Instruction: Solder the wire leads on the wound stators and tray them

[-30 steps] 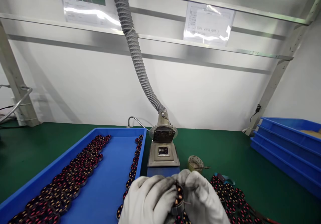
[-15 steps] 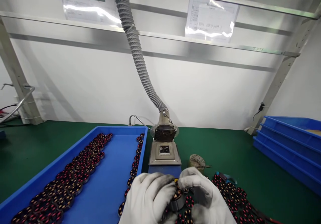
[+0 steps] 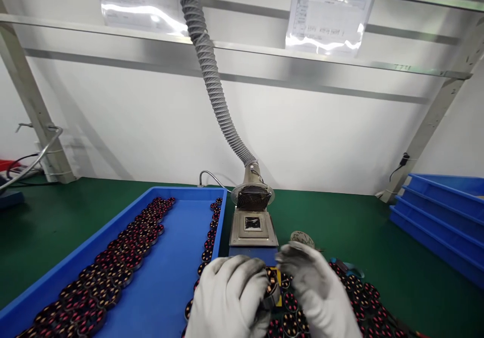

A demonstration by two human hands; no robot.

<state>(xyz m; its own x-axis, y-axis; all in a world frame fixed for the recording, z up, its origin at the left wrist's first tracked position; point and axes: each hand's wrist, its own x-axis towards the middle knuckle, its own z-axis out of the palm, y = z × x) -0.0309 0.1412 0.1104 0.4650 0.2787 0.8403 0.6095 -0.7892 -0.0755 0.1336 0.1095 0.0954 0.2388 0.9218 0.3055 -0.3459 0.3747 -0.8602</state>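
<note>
My left hand, in a white glove, is closed around a dark motor stator with copper-coloured windings and a grey metal rim. My right hand, gloved too with a greyed palm, is just right of it, apart from the stator. Its fingers are stretched out, somewhat blurred, with nothing visible in them. Between and below the hands, several more stators with red or copper-coloured dots lie on the green table. My left fingertips are partly hidden behind the stator and hand.
A blue tray at left bears rows of stators. In the middle stands a solder pot below an extraction hose. A small round tub is behind my right hand. Stacked blue trays stand at right, and loose stators lie nearer.
My right hand has moved away from the stator and its fingers have opened out. My left hand keeps hold of the stator. The whole view has shifted slightly.
</note>
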